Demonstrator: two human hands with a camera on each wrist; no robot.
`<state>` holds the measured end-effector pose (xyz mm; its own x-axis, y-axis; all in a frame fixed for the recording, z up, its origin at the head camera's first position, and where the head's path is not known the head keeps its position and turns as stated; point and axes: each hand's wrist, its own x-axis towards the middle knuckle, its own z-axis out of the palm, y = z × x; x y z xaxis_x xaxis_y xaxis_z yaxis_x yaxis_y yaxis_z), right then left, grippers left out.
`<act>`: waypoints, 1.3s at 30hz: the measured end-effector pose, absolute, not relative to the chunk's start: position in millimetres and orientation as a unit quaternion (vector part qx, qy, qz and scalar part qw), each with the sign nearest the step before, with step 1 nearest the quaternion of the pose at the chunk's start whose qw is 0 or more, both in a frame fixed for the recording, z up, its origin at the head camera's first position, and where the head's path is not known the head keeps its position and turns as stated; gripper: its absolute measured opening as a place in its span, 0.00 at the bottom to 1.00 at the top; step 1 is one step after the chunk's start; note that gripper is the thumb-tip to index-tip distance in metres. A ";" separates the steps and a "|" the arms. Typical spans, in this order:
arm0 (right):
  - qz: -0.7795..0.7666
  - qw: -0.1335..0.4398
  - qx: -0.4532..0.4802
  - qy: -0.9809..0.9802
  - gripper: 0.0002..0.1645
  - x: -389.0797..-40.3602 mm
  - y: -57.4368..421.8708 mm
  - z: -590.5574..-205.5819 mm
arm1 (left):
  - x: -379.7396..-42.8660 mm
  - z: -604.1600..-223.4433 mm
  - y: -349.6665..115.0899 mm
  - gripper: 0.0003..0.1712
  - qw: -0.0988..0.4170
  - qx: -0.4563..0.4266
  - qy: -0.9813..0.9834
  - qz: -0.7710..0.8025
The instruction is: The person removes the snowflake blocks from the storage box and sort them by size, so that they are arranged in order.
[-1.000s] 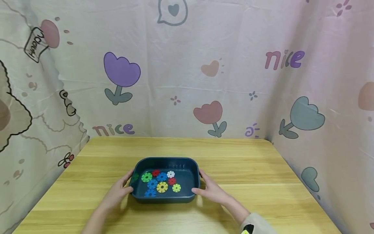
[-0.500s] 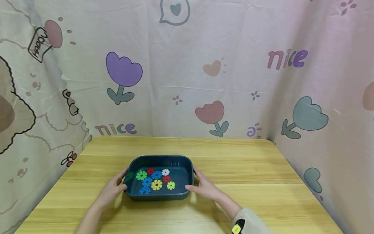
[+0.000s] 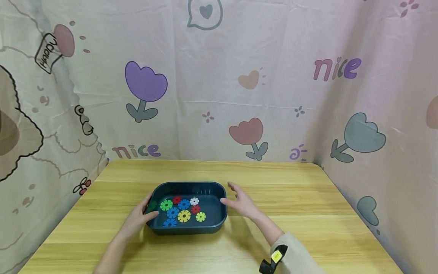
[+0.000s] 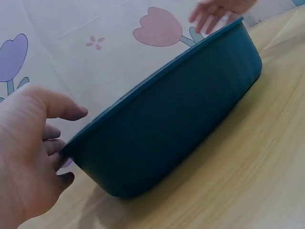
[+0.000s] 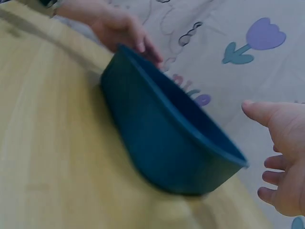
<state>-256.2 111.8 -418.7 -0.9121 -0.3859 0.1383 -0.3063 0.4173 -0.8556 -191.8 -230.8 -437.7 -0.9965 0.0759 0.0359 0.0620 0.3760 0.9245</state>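
Observation:
A dark blue plastic tray (image 3: 187,230) sits on the wooden table, holding several flower-shaped plastic discs. Among them are a yellow disc (image 3: 184,216), a green disc (image 3: 166,205), a white disc (image 3: 194,201) and a red disc (image 3: 176,199). My left hand (image 3: 135,220) is at the tray's left end, its thumb raised over the rim in the left wrist view; whether its fingers still touch the wall is hard to tell. Off the right end, my right hand (image 3: 243,202) is apart from the tray, fingers spread, as the right wrist view (image 5: 286,148) shows.
The pale wooden tabletop (image 3: 291,213) extends around the tray on all sides. A patterned cloth (image 3: 205,76) hangs behind the table and along both sides. A black wrist device with a yellow mark (image 3: 276,256) is on the right sleeve.
The tray shifted slightly left and away in the head view between the first two frames, both hands gripping it. Since then the right hand has let go and lifted off; the left thumb has loosened.

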 end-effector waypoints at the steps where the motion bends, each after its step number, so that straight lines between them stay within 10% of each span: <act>1: -0.505 0.037 -0.205 0.837 0.42 -258.5 109.8 -414.9 | -191.8 -438.5 -230.2 0.44 0.004 0.043 0.831 0.555; 16: -0.533 0.121 -0.212 0.810 0.28 -290.6 54.3 -385.5 | -188.7 -449.2 -231.8 0.49 -0.022 0.062 0.837 0.543; 39: -0.473 0.243 -0.222 0.817 0.15 -285.6 -10.6 -444.9 | -184.5 -455.1 -238.5 0.46 -0.006 0.053 0.822 0.567</act>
<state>-285.6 -10.6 -444.9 -0.7836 -0.5926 -0.1865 -0.1333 0.4537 -0.8811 -184.5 -238.5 -455.1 -0.9942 0.0810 0.0708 0.0949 0.3510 0.9315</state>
